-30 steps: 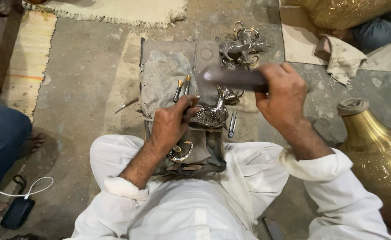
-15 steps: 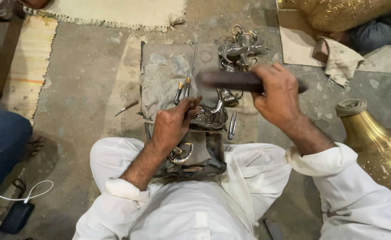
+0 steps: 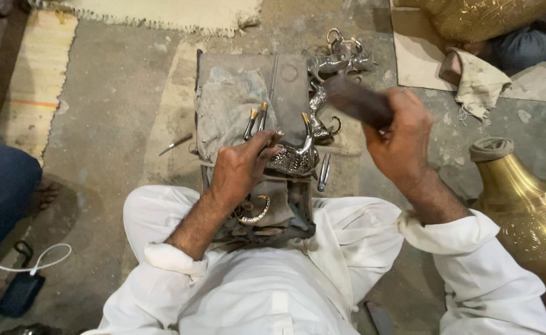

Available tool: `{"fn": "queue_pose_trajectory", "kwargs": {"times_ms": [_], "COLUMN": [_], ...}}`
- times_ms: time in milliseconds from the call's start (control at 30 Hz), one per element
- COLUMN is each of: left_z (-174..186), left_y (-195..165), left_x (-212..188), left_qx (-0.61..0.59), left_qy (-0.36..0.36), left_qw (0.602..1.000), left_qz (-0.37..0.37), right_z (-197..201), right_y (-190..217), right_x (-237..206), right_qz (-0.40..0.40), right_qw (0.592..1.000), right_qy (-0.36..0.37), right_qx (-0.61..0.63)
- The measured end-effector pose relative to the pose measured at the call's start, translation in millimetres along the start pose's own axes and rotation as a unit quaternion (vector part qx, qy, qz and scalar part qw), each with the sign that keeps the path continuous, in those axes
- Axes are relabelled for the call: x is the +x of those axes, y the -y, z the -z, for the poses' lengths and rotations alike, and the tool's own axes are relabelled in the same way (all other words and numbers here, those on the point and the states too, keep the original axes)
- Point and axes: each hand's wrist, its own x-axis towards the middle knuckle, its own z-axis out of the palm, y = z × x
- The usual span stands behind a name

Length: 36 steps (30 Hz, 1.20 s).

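I sit on the floor in white clothes over a low metal work block draped with a grey cloth. My left hand presses a small ornate silver animal figure against the block and pinches a thin chisel at it. My right hand grips a dark wooden mallet, raised above and right of the figure. Two brass-tipped punches lie on the cloth beside my left fingers. A curved silver piece lies under my left wrist.
Several finished silver figures are piled at the block's far right corner. A large brass vase stands at my right. A rag lies on cardboard behind it. Another person's blue-clad leg is at left, near a phone with cable.
My right hand has swung the mallet from level over the figure up and to the right. My left hand still holds the figure and chisel in the same place.
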Motion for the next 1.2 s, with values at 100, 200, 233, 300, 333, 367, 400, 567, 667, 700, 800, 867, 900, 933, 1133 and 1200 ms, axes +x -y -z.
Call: {"fn": "queue_pose_trajectory", "kwargs": {"times_ms": [100,200,233,300,333,367,400,567,667,700,800,867,900,933,1133,1200], "left_z": [3.6,7.2,8.6,9.9,9.5,7.9,6.2,2.2,0.5,0.2,-1.1,-2.1,-2.6,-3.4,-5.5,-5.3], "left_y": [-2.3,-5.2,-5.3,-6.8,-6.8,-6.9,-6.8,-2.2,-1.8,-1.8,-1.9,-1.0,-0.4,-0.2,0.6,0.6], "left_x": [-0.5,-2.0,-2.0,-5.3,-6.4,-7.0,-7.4,-11.2,-13.8,-14.4,-15.5,-15.0,-14.5,-14.2,-14.5,-15.4], "left_qx": [0.037,-0.035,-0.046,-0.067,-0.059,-0.05,-0.042,0.009,0.009,0.009,-0.003,0.047,0.071,0.05,0.051,0.016], "left_qy": [0.021,-0.046,-0.043,-0.035,-0.03,-0.024,-0.018,-0.007,-0.011,-0.012,-0.027,0.005,0.022,0.013,0.018,-0.014], "left_qw": [0.999,0.997,0.997,0.994,0.996,0.997,0.998,1.0,1.0,1.0,1.0,0.998,0.996,0.998,0.998,1.0], "left_qz": [0.014,0.045,0.051,0.077,0.067,0.056,0.044,0.027,0.022,0.022,-0.001,0.033,0.047,0.037,0.035,0.005], "right_z": [3.9,7.2,8.1,8.5,8.0,7.1,6.2,-0.2,-1.3,-1.0,2.1,4.2,5.3,7.0,6.7,6.3], "right_y": [-0.2,0.7,0.8,1.3,1.5,1.7,1.6,4.2,6.9,7.9,11.3,13.6,14.4,13.9,11.9,11.6], "right_x": [-0.7,-1.5,-1.0,-0.8,-0.8,-0.5,-0.6,-2.7,-2.1,-1.0,1.7,3.3,4.0,4.9,9.2,9.8], "right_qz": [0.026,0.035,0.039,0.038,0.032,0.027,0.035,0.048,0.025,0.02,0.043,0.11,0.092,0.074,0.057,0.058], "right_qw": [0.994,0.983,0.984,0.986,0.987,0.988,0.988,0.993,0.999,1.0,0.999,0.981,0.986,0.99,0.996,0.996], "right_qy": [0.045,0.085,0.086,0.104,0.112,0.12,0.116,0.072,0.018,0.004,-0.01,0.012,0.023,0.033,0.039,0.042], "right_qx": [-0.1,-0.16,-0.148,-0.123,-0.111,-0.098,-0.096,-0.081,0.015,0.023,-0.026,-0.161,-0.137,-0.115,-0.052,-0.053]}}
